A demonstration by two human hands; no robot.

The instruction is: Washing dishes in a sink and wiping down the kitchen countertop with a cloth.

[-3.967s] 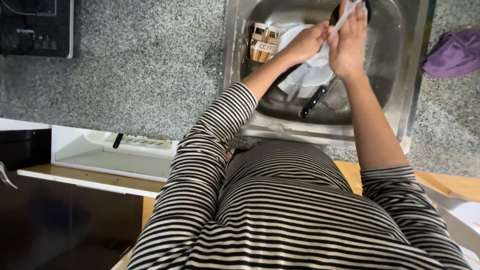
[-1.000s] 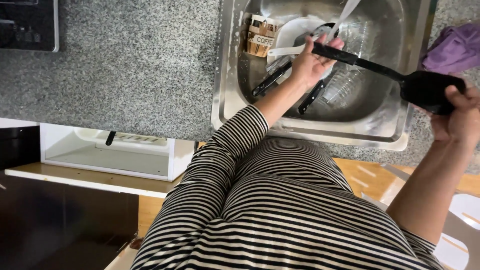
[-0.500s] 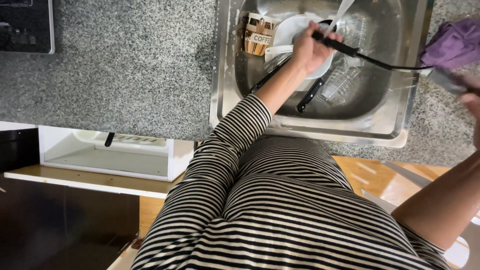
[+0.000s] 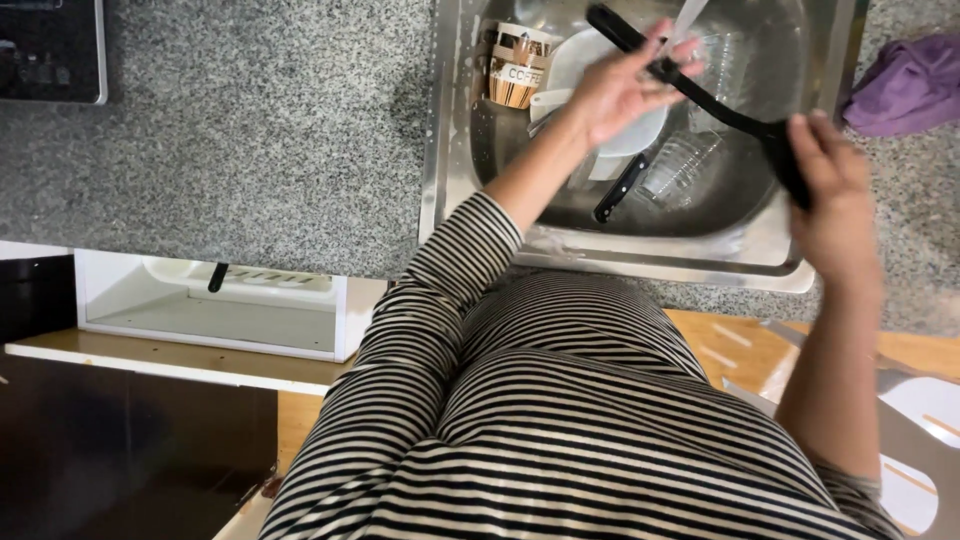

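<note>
Left hand (image 4: 625, 90) fingers loosely curled over black spatula (image 4: 700, 95) shaft; right hand (image 4: 830, 190) now clamps its blade end, swung back from the purple cloth (image 4: 910, 80) over the steel sink (image 4: 450, 190). Rinsing resumes, plate (image 4: 590, 60) below.

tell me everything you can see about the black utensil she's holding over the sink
The black utensil is long, thin and matte, plastic by its look. It runs slantwise above the steel sink, one end near the top middle, the other lower right. The left hand grips it near the middle; the right hand closes over the wider lower end, hiding its shape. It touches nothing else visible.
</note>
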